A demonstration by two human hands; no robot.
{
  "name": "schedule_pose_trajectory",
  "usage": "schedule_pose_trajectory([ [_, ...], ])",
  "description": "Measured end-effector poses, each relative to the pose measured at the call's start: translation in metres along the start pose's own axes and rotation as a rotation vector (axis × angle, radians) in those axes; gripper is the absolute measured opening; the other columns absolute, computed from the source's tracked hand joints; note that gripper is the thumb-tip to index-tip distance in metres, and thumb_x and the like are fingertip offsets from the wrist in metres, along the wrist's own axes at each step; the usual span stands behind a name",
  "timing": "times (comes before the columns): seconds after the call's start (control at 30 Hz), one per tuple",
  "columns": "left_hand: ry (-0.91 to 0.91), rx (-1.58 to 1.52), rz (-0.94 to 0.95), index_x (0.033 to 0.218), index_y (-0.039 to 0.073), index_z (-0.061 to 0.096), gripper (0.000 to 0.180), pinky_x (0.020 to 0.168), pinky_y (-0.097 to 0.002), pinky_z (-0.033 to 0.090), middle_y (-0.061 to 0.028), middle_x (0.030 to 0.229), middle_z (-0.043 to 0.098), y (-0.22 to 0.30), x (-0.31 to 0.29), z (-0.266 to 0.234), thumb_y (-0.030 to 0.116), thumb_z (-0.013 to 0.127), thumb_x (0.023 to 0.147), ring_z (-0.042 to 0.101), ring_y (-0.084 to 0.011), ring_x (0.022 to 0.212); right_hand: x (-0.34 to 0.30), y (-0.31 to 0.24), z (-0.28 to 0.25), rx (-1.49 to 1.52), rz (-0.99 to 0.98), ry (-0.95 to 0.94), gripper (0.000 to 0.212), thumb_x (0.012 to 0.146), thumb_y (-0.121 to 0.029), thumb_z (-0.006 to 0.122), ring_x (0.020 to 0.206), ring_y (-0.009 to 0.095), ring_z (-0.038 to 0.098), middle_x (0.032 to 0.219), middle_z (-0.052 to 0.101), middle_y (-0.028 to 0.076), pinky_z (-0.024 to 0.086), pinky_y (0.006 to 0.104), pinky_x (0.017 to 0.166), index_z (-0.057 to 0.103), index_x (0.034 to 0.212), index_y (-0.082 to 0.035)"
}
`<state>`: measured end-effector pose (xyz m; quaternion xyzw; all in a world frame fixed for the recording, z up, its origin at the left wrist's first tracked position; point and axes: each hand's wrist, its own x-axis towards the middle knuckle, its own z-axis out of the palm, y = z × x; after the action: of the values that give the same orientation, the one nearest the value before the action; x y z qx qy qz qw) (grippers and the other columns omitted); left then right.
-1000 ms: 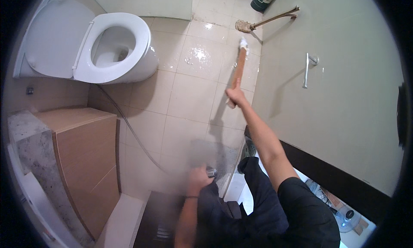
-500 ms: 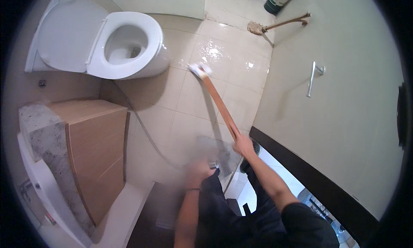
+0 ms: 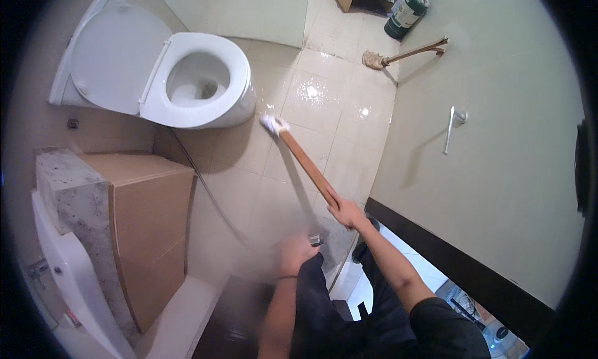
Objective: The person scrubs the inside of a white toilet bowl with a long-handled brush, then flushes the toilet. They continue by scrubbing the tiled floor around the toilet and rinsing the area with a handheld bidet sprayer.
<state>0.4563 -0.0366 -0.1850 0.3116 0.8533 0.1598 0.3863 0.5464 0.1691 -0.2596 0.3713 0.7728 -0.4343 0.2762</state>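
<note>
My right hand (image 3: 345,210) is closed around the upper end of a long-handled brush (image 3: 305,162). Its flat wooden handle slants down to a white head, which rests on the wet floor tiles beside the toilet (image 3: 208,110). My left hand (image 3: 298,254), in front of my left thigh, is wrapped round a hose sprayer; only the sprayer's metallic end (image 3: 316,240) pokes out past the fingers. A thin grey hose (image 3: 208,194) runs from below the toilet toward that hand. Haze blurs the picture around the hand and the hose's near end.
A wood-panelled cabinet (image 3: 152,234) and white washbasin (image 3: 81,278) stand at left. By the right wall (image 3: 486,191), with its metal handle (image 3: 450,131), leans a brown-headed mop (image 3: 375,60). Farther back are a green gas cylinder (image 3: 406,14) and a box (image 3: 361,0). A dark sill (image 3: 448,262) borders the doorway.
The brush head has moved left and nearer to me, closer to the toilet's base. My right hand has shifted slightly left with the handle. My left hand keeps its hold; the whole view has tilted slightly.
</note>
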Motion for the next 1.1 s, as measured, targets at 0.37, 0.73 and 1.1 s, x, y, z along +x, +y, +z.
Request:
schedule_pose_trajectory([
  [0.37,-0.023,-0.059,0.004,0.098,0.005,0.069,0.048,0.079,-0.0533,0.055,-0.0261,0.084,0.070,0.125,0.033,-0.025,0.041,0.080,0.068,0.069,-0.0458,0.085,-0.202,0.039,0.053,0.266,0.169,0.084,0.098,0.089,-0.039,0.068,0.110,0.050,0.063,0.120,0.064,0.033,0.050,0.0524,0.096,0.006,0.161,-0.018],
  [0.73,-0.217,0.029,0.328,0.112,0.005,0.062,0.056,0.086,-0.0504,0.053,-0.0253,0.103,0.068,0.153,0.055,-0.004,0.034,0.080,0.068,0.065,-0.0434,0.098,-0.129,-0.024,0.047,1.187,0.093,0.182,0.055,0.098,-0.027,0.065,0.120,0.028,0.059,0.133,0.060,0.015,0.046,0.0377,0.102,0.045,0.142,0.000],
  [1.1,-0.447,0.279,0.366,0.127,0.009,0.066,0.068,0.115,-0.0482,0.037,-0.0286,0.151,0.040,0.157,0.071,-0.023,0.037,0.082,0.067,0.040,-0.0447,0.140,-0.091,-0.037,0.067,1.975,0.162,0.166,0.031,0.106,-0.018,0.051,0.113,0.018,0.061,0.130,0.061,0.007,0.055,0.0346,0.092,0.052,0.136,-0.010],
])
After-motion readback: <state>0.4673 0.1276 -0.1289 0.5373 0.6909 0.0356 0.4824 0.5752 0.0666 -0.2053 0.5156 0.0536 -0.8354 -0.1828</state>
